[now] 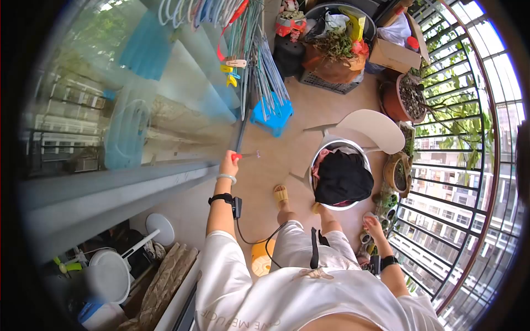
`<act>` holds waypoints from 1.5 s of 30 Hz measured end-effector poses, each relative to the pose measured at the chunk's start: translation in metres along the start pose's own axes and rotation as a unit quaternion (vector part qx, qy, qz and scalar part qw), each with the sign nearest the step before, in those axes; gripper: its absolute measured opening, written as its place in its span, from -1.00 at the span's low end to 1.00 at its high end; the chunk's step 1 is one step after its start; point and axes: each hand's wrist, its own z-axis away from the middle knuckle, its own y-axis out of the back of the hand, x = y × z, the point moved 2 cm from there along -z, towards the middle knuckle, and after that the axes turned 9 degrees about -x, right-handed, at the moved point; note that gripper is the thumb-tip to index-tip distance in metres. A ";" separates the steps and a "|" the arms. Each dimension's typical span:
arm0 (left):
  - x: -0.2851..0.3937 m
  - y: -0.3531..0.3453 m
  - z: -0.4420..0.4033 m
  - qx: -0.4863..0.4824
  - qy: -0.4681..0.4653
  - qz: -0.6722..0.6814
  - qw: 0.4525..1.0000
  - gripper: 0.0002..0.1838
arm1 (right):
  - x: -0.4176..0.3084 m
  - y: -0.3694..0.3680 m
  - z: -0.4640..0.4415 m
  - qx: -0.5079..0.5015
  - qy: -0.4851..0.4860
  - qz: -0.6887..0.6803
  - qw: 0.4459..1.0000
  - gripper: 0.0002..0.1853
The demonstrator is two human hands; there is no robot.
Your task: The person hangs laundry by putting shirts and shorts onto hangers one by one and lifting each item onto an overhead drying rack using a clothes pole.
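My left hand (229,164) is closed round the red end of a thin stick-like tool (248,155), beside the glass door's edge. My right hand (372,223) is at the right of my body near the small pots, fingers curled, and I cannot make out anything in it. Ahead of my legs, a round metal basin (337,205) rests on a pale chair (372,127). Black cloth (345,176) is heaped in the basin, with some pink cloth (320,161) at its left side.
Many hangers (256,60) and clothes pegs (231,74) hang above a blue stool (272,113). Potted plants (406,99) line the barred railing at right. A cardboard box (395,52) and a filled crate (331,80) stand at the back. A yellow object (261,258) is beside my legs.
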 end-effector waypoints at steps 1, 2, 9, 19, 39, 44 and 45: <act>-0.014 0.002 -0.014 0.012 -0.004 0.021 1.000 -0.75 | 0.009 0.004 0.015 0.025 -0.059 -0.047 0.997 -0.74; -0.013 0.009 -0.021 0.022 -0.008 0.042 0.999 -0.75 | 0.021 0.005 0.030 0.051 -0.120 -0.094 0.987 -0.74; 0.003 0.069 -0.031 -0.104 0.089 -0.256 0.957 -0.79 | 0.049 -0.021 0.058 -0.021 -0.192 -0.046 0.980 -0.75; -0.010 0.056 -0.022 -0.086 0.005 -0.613 0.785 -0.78 | -0.004 -0.045 -0.018 -0.005 -0.050 0.081 0.995 -0.64; 0.135 0.041 0.126 -0.209 -0.068 -0.404 0.888 -0.37 | -0.046 0.022 -0.130 0.215 -0.022 0.518 0.828 -0.10; 0.168 0.035 0.210 -0.209 -0.051 -0.355 0.910 -0.41 | -0.036 0.032 -0.172 0.111 -0.030 0.548 0.829 -0.74; 0.170 0.032 0.222 -0.196 -0.043 -0.351 0.915 -0.41 | -0.037 0.036 -0.172 0.113 -0.025 0.548 0.828 -0.74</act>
